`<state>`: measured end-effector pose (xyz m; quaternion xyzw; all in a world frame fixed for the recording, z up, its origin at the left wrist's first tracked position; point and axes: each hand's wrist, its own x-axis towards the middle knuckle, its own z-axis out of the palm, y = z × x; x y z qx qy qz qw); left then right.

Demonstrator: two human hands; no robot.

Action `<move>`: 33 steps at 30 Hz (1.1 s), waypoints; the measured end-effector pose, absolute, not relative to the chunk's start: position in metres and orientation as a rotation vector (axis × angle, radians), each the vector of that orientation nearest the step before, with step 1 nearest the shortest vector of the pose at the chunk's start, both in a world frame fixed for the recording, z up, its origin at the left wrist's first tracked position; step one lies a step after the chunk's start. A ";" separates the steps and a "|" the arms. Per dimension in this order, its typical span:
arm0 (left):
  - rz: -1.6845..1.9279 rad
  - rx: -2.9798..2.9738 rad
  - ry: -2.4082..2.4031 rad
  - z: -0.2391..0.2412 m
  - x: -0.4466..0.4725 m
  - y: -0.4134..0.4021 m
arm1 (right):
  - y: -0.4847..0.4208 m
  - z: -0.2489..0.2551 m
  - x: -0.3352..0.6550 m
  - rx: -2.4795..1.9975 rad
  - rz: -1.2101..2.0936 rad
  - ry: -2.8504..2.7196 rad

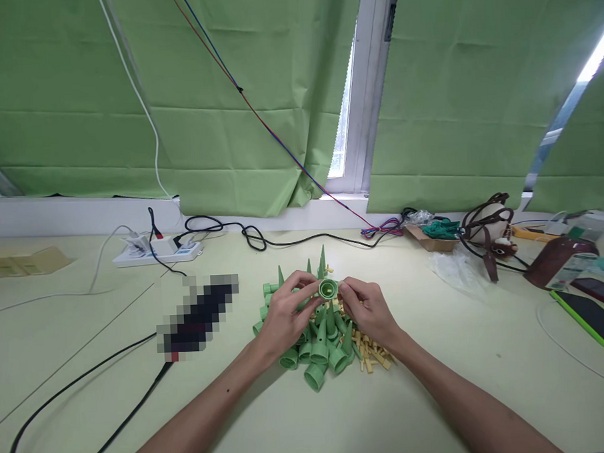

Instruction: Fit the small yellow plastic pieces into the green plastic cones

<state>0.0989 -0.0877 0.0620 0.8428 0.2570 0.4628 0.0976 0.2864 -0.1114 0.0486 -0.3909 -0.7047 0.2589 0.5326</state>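
A green cone (328,290) is gripped by the left hand (286,317) and right hand (368,310) above a pile of cones (315,359) on the desk (439,394).

Pale table (439,394); green curtains (226,89) over white-framed window (364,117); daylight through gaps

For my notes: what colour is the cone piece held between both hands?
Green; the cone piece shows best in the head view, its round open end facing the camera.
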 end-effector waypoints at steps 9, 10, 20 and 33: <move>1.309 2.376 0.993 0.067 0.102 -0.092 | -0.110 0.048 0.286 -0.917 0.595 -1.607; 1.297 2.338 1.016 0.068 0.102 -0.093 | -0.109 0.047 0.286 -0.917 0.596 -1.601; 1.102 1.993 0.973 0.070 0.103 -0.092 | -0.110 0.051 0.286 -0.918 0.437 -1.723; 1.057 2.071 0.869 0.077 0.102 -0.095 | -0.109 0.050 0.289 -0.917 0.479 -1.752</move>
